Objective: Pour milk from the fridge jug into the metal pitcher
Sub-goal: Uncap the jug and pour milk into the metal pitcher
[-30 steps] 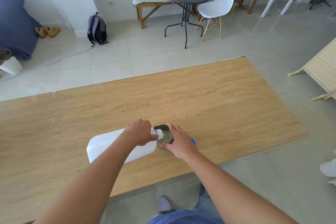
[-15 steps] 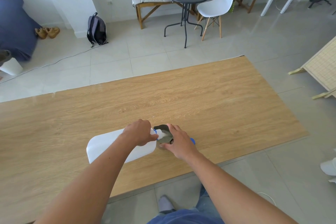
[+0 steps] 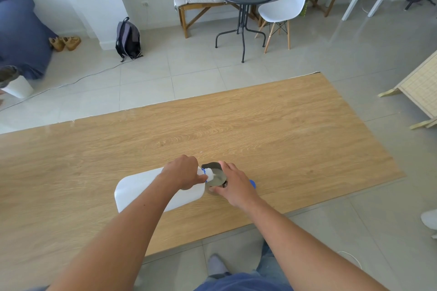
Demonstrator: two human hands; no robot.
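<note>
On the table [image 3: 283, 130], the tipped jug [image 3: 139, 191] lies left of the pitcher [image 3: 218, 176], spout over its rim.

One white jug [image 3: 142, 190], one metal pitcher [image 3: 216, 176], one blue cap [image 3: 252, 183], two hands, one wooden table [image 3: 260, 130].

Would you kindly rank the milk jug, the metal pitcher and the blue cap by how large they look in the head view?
1. Milk jug, by far the largest.
2. Metal pitcher, partly hidden by the right hand.
3. Blue cap, mostly hidden behind that hand, so its apparent size is uncertain.
</note>
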